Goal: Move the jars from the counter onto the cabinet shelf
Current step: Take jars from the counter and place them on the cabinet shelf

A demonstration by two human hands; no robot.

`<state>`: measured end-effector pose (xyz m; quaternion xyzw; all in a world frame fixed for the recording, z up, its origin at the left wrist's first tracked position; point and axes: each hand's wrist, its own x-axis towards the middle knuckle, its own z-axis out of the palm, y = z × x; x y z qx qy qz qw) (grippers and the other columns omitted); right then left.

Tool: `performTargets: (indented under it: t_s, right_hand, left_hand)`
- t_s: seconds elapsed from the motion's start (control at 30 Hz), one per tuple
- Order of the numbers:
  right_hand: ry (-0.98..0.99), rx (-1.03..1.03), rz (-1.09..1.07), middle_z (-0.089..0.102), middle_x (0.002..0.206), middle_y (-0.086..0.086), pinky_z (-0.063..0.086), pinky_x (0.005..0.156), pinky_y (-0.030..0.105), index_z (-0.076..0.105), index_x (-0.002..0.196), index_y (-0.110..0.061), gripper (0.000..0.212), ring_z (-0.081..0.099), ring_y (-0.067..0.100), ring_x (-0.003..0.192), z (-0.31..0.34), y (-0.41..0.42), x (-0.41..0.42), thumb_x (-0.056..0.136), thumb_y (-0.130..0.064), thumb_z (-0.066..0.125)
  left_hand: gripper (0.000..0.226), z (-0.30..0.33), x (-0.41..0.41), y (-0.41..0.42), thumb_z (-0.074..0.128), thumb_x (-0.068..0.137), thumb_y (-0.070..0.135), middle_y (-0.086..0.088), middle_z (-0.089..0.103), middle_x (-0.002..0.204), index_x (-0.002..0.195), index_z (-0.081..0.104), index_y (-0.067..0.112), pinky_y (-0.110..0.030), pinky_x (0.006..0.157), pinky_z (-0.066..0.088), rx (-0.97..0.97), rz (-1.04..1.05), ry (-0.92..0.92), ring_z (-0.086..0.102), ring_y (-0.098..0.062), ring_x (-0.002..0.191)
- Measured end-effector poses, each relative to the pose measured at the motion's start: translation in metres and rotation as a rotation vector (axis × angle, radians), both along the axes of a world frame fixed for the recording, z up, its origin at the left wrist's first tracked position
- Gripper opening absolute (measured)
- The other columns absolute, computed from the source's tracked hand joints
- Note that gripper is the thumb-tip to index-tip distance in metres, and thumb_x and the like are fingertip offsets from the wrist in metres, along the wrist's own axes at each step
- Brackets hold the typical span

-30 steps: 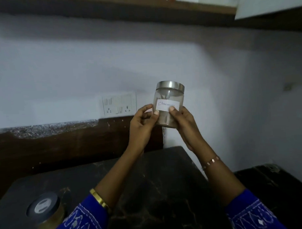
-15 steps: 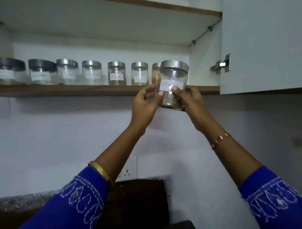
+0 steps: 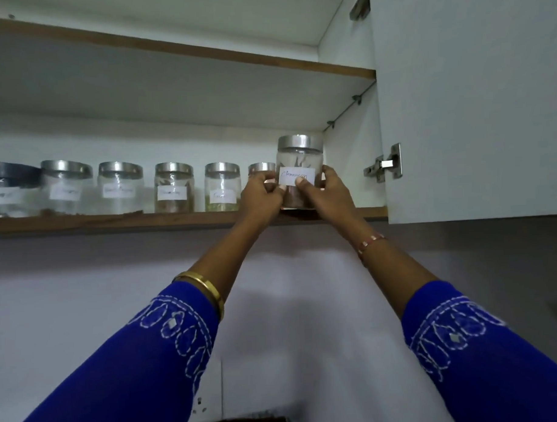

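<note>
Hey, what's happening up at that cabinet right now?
A person is putting a cinnamon jar on the shelf. The left hand and right hand grip it from either side at the right end of a row of labelled jars, beside the open door.

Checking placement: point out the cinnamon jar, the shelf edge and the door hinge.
cinnamon jar (image 3: 300, 146): head view, on its steel lid.
shelf edge (image 3: 113, 223): head view, on its wooden front.
door hinge (image 3: 385, 165): head view, on its metal arm.

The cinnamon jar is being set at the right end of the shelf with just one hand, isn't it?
Not quite: the head view shows both hands on the cinnamon jar, the left hand and the right hand. It is at the right end of the shelf.
</note>
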<state>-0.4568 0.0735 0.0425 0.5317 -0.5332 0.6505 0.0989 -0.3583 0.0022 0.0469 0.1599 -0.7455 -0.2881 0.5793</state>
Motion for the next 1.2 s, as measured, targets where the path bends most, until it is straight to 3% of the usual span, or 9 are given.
performTargets:
  t_s: [0.13, 0.27, 0.4, 0.63, 0.8, 0.97, 1.2]
  right_hand:
    - [0.123, 0.110, -0.157, 0.053, 0.100, 0.002, 0.038, 0.069, 0.026, 0.044, 0.126, -0.008, 0.041, 0.053, 0.021, 0.096, 0.004, -0.018, -0.027, 0.094, -0.034, 0.050]
    - [0.144, 0.255, -0.286, 0.057, 0.126, 0.016, 0.038, 0.081, 0.029, 0.047, 0.126, -0.002, 0.046, 0.052, 0.031, 0.116, 0.012, -0.030, -0.048, 0.095, -0.036, 0.047]
    - [0.182, 0.341, -0.423, 0.060, 0.122, 0.018, 0.037, 0.076, 0.030, 0.052, 0.118, 0.001, 0.044, 0.056, 0.032, 0.112, 0.020, -0.043, -0.063, 0.093, -0.035, 0.051]
    - [0.172, 0.373, -0.509, 0.056, 0.126, 0.013, 0.038, 0.076, 0.029, 0.043, 0.126, -0.004, 0.050, 0.055, 0.029, 0.115, 0.026, -0.061, -0.077, 0.085, -0.022, 0.064]
    - [0.207, 0.425, -0.510, 0.060, 0.121, 0.013, 0.038, 0.074, 0.029, 0.054, 0.115, -0.005, 0.030, 0.058, 0.029, 0.110, 0.031, -0.066, -0.085, 0.087, -0.014, 0.059]
    - [0.203, 0.411, -0.506, 0.060, 0.120, 0.014, 0.038, 0.075, 0.030, 0.054, 0.116, -0.004, 0.029, 0.058, 0.030, 0.110, 0.030, -0.066, -0.085, 0.088, -0.012, 0.057]
    - [0.253, 0.475, -0.414, 0.062, 0.107, 0.017, 0.044, 0.080, 0.031, 0.060, 0.114, 0.000, 0.030, 0.059, 0.031, 0.100, 0.031, -0.063, -0.087, 0.087, -0.010, 0.052]
  left_hand:
    - [0.036, 0.012, -0.019, -0.011, 0.049, 0.089, 0.005, -0.014, 0.063, 0.119, 0.124, 0.053, 0.006, -0.028, 0.083, 0.046, -0.091, 0.082, -0.250, 0.059, -0.027, 0.110]
    - [0.041, 0.027, -0.030, -0.015, 0.044, 0.089, 0.007, -0.015, 0.054, 0.130, 0.130, 0.048, 0.006, -0.034, 0.096, 0.041, -0.135, 0.203, -0.616, 0.052, -0.029, 0.117]
    - [0.037, 0.039, -0.044, -0.024, 0.040, 0.093, 0.007, -0.016, 0.053, 0.131, 0.130, 0.046, 0.004, -0.032, 0.093, 0.040, -0.108, 0.220, -0.851, 0.051, -0.024, 0.108]
    - [0.040, 0.045, -0.065, -0.046, 0.041, 0.094, 0.014, -0.012, 0.051, 0.132, 0.133, 0.044, 0.011, -0.034, 0.097, 0.041, -0.031, 0.248, -0.920, 0.051, -0.023, 0.106]
    - [0.039, 0.043, -0.074, -0.045, 0.033, 0.097, 0.016, -0.014, 0.045, 0.140, 0.135, 0.041, 0.007, -0.034, 0.102, 0.036, -0.149, 0.379, -1.031, 0.046, -0.027, 0.123]
    - [0.044, 0.040, -0.071, -0.036, 0.035, 0.097, 0.010, -0.016, 0.037, 0.147, 0.140, 0.034, 0.002, -0.030, 0.105, 0.030, -0.257, 0.453, -0.925, 0.037, -0.027, 0.134]
    - [0.044, 0.039, -0.068, -0.036, 0.037, 0.095, 0.009, -0.015, 0.043, 0.143, 0.138, 0.039, 0.003, -0.032, 0.105, 0.034, -0.265, 0.429, -0.932, 0.043, -0.027, 0.129]
